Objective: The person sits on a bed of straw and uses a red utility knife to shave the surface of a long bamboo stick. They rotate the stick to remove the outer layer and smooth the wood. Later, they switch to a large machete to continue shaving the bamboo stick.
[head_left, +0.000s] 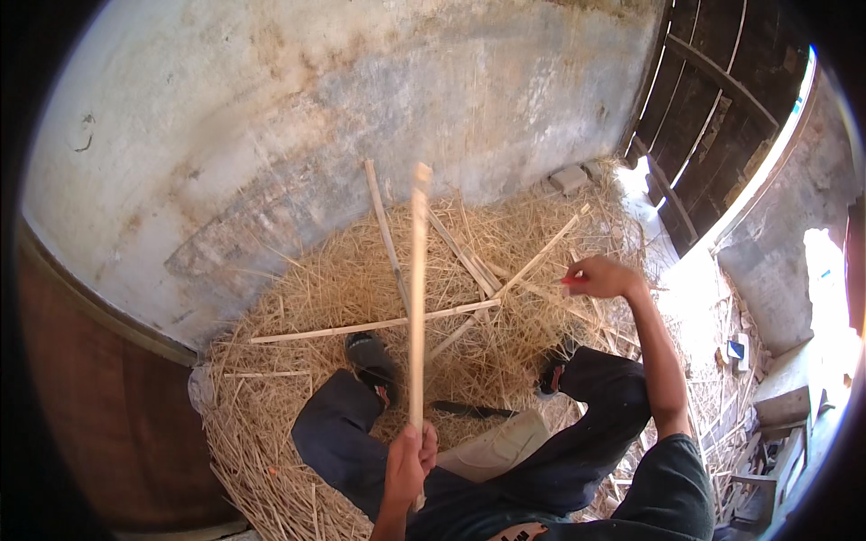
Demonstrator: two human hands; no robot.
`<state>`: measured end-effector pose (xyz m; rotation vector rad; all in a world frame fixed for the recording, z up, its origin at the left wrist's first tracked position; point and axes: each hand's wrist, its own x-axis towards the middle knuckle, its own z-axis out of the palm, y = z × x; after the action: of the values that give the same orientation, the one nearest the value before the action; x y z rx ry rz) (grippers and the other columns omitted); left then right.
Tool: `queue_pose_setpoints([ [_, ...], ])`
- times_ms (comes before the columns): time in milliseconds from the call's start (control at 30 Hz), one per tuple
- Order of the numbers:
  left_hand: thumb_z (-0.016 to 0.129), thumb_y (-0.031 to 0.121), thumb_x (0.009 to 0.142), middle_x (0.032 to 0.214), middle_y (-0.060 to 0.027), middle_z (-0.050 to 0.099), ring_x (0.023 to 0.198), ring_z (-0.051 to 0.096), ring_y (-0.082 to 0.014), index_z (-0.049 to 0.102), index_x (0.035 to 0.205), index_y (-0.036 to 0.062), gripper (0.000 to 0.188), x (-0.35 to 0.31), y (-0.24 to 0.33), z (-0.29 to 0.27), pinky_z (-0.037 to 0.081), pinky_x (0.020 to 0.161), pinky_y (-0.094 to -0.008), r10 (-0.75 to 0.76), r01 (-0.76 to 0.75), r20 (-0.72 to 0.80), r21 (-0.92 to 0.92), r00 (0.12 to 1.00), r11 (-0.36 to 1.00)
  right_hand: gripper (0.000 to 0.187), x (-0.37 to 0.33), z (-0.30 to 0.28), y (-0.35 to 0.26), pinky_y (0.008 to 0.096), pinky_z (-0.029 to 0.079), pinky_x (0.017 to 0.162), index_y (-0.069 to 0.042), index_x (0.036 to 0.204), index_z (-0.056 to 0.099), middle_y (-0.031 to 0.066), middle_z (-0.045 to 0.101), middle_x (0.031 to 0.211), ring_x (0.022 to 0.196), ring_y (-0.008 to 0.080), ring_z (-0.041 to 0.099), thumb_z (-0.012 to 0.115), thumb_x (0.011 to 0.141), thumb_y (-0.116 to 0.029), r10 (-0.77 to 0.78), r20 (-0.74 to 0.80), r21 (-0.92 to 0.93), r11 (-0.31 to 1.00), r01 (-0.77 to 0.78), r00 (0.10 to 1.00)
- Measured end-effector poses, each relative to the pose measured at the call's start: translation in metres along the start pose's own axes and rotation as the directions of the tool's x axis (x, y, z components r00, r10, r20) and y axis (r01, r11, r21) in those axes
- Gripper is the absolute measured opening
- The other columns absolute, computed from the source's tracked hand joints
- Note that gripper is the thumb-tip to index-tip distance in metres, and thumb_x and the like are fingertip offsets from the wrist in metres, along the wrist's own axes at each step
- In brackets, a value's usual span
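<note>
Hands well apart: left hand [405, 469] wrapped round the lower part of a long stick [418, 298], right hand [603, 275] raised out to the side, pinching a small red thing [572, 280], too small to name. Stick nearly upright above the left hand, upper end free. To handle it well, grip firmly with the left, check any wobble at the far end, and pinch the red thing lightly. Ahead of the left hand, loose strips [361, 325] crossed on the straw [505, 361], likely to snag a low swing. Right of the left hand, a pale block [505, 446] and a dark tool [474, 410], perhaps bladed; best avoided. Farther beyond both hands, the wall [361, 108], perhaps limiting reach.
</note>
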<state>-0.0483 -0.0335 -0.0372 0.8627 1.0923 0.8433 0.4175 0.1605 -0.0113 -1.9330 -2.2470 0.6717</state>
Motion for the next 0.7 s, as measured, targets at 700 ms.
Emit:
queue_pose_setpoints([
  [700, 0.073, 0.01, 0.096, 0.091, -0.0177, 0.073, 0.081, 0.073, -0.034, 0.07, 0.105, -0.0019, 0.015, 0.113, -0.009, 0.109, 0.055, 0.072, -0.0408, 0.517, -0.553, 0.218, 0.476, 0.828, 0.684, 0.039, -0.051, 0.042, -0.184, 0.0411, 0.06, 0.078, -0.007, 0.122, 0.075, 0.0157, 0.077, 0.102, 0.089, 0.0339, 0.076, 0.084, 0.086, -0.018, -0.452, -0.298, 0.309, 0.788, 0.533, 0.841],
])
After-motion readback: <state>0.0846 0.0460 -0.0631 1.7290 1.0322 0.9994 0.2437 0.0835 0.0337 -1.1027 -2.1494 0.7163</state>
